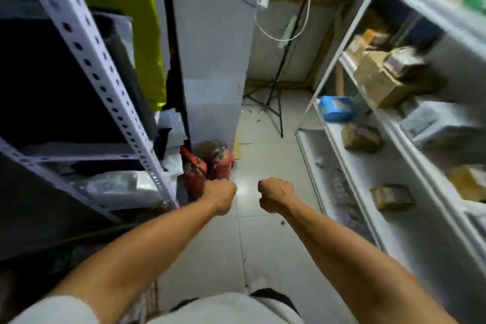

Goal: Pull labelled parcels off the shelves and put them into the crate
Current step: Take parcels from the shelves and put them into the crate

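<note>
Both arms stretch forward over the tiled aisle floor. My left hand (220, 194) is closed in a fist with nothing visible in it. My right hand (276, 193) is also a fist, a short gap to its right. On the white shelves to the right lie taped brown parcels: a large box (378, 81), a smaller one (361, 138) and another lower down (391, 197). A blue packet (336, 108) lies at the shelf's far end. On the left rack, plastic-wrapped parcels (118, 187) lie on a low shelf. No crate is in view.
Two red fire extinguishers (207, 168) stand on the floor beside the left rack's perforated post (105, 81). A black tripod (276, 97) stands at the aisle's far end. A white cable and power strip (286, 31) hang on the back wall.
</note>
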Action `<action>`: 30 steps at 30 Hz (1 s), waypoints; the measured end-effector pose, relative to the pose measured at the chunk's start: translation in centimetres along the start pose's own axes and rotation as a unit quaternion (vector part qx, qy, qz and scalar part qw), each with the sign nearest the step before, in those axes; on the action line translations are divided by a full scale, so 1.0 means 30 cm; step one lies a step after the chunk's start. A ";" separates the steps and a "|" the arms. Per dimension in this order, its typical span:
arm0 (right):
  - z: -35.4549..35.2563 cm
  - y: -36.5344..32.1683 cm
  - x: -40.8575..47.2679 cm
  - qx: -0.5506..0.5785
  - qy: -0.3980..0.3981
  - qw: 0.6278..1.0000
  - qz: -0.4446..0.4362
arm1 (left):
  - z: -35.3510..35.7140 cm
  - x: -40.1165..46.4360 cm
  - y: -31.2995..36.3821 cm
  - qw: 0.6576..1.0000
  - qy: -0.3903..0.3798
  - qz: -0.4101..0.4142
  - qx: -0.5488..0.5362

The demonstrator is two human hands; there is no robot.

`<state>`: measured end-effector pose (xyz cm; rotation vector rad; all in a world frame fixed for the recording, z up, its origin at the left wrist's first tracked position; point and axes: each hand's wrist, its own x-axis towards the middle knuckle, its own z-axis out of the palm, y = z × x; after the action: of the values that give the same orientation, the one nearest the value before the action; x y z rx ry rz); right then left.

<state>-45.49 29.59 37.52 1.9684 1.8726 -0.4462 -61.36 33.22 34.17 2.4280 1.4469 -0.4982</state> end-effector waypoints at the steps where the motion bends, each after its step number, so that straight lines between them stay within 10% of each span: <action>1: -0.015 0.079 -0.003 0.006 0.004 1.000 0.019 | -0.039 0.054 0.067 1.000 0.009 0.022 0.012; 16: 0.064 1.010 -0.422 0.189 0.074 0.917 0.344 | -0.407 0.404 1.154 0.931 0.093 0.325 0.136; 30: 0.201 1.315 -0.497 0.253 0.073 0.832 0.489 | -0.410 0.566 1.573 0.891 0.043 0.425 0.154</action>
<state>-6.81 12.26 41.73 3.0254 0.5800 -0.4855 -10.25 29.64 40.71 3.0199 0.2095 -0.4170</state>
